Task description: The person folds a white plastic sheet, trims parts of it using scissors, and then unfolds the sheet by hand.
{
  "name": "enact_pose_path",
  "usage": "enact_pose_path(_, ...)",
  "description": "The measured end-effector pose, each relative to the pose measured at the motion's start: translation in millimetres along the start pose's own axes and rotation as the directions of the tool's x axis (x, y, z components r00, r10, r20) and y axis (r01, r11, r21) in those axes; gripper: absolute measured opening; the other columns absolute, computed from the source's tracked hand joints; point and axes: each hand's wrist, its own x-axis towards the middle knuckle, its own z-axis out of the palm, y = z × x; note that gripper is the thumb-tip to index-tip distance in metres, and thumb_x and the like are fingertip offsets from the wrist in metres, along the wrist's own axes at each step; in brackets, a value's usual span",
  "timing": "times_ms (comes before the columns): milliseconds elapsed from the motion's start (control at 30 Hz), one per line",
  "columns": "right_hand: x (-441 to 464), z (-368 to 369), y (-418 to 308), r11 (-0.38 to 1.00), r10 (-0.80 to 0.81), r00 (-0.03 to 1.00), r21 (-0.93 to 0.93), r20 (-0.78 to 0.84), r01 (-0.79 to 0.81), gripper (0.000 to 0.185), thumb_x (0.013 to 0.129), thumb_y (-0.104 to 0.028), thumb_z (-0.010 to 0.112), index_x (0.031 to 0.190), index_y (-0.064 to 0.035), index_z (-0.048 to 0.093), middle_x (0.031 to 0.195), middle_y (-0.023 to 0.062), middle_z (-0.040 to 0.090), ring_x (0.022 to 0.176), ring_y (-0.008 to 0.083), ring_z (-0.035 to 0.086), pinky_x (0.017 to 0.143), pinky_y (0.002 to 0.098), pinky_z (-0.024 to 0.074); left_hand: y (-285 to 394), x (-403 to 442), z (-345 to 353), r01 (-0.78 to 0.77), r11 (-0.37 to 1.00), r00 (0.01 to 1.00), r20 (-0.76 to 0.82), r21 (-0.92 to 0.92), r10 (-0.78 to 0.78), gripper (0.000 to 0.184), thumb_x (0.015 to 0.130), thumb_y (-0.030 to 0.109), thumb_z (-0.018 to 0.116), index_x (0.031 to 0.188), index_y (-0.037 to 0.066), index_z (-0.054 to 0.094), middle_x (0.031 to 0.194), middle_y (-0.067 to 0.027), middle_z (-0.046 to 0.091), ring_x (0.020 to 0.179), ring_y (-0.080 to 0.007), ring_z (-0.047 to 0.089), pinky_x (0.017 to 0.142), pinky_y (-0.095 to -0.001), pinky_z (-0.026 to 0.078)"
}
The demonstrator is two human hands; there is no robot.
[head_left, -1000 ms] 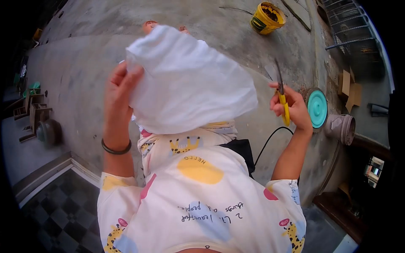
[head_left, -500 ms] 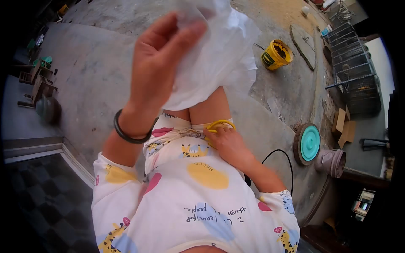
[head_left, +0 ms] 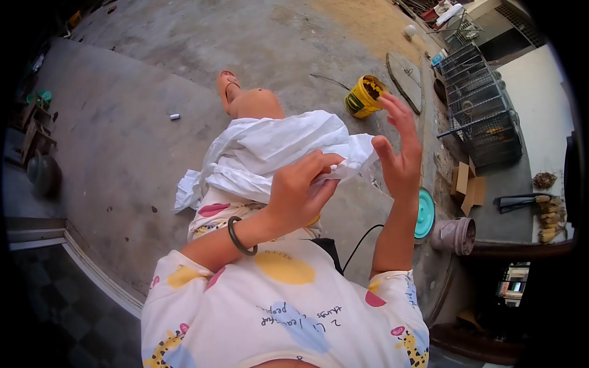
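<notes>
White cloth [head_left: 264, 144] lies bunched across my lap and thighs, its far left end hanging past my leg. My left hand [head_left: 304, 190], with a dark bangle at the wrist, pinches a gathered edge of it near the middle. To the right, my right hand [head_left: 400, 147] is raised beside the cloth's right end, its fingers apart and nothing in them. A bit of yellow [head_left: 315, 219] shows at my lap, just below my left hand; the rest of it is hidden.
A yellow bucket [head_left: 364, 97] stands on the concrete floor ahead. At the right are a turquoise lid [head_left: 424, 213], a greyish bucket [head_left: 454, 236], an open cardboard box [head_left: 467, 187] and a wire cage [head_left: 485, 110]. A small white object [head_left: 175, 116] lies at the left.
The cloth has come down from in front of me onto my lap. My left hand has lowered with it. My right hand has left the yellow-handled scissors and risen to the right.
</notes>
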Motion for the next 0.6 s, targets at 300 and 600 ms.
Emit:
enact_pose_path(300, 25.5, -5.9, 8.8, 0.708, 0.086, 0.672, 0.429, 0.736, -0.561, 0.019, 0.087, -0.008, 0.073, 0.104, -0.0007, 0.07, 0.096, 0.0027, 0.068, 0.086, 0.0098, 0.06, 0.076, 0.0254, 0.0486, 8.2, 8.6, -22.8, 0.077, 0.995, 0.997, 0.019, 0.063, -0.079, 0.035, 0.077, -0.006, 0.068, 0.11, 0.006, 0.061, 0.077, -0.0088, 0.056, 0.064, -0.0216, 0.059, 0.058, -0.0313, 0.047)
enact_pose_path(600, 13.6, -21.2, -5.3, 0.957, 0.024, 0.943, 0.265, 0.331, -0.117, 0.012, 0.084, 0.007, 0.068, 0.094, 0.0025, 0.069, 0.091, 0.007, 0.064, 0.083, 0.0133, 0.06, 0.075, 0.0252, 0.0479, -2.7, 7.7, -34.8, 0.127, 0.984, 0.992, -0.024, 0.122, -0.125, 0.026, 0.081, -0.006, 0.069, 0.104, 0.004, 0.063, 0.068, -0.0012, 0.05, 0.061, -0.0093, 0.046, 0.058, -0.0234, 0.038)
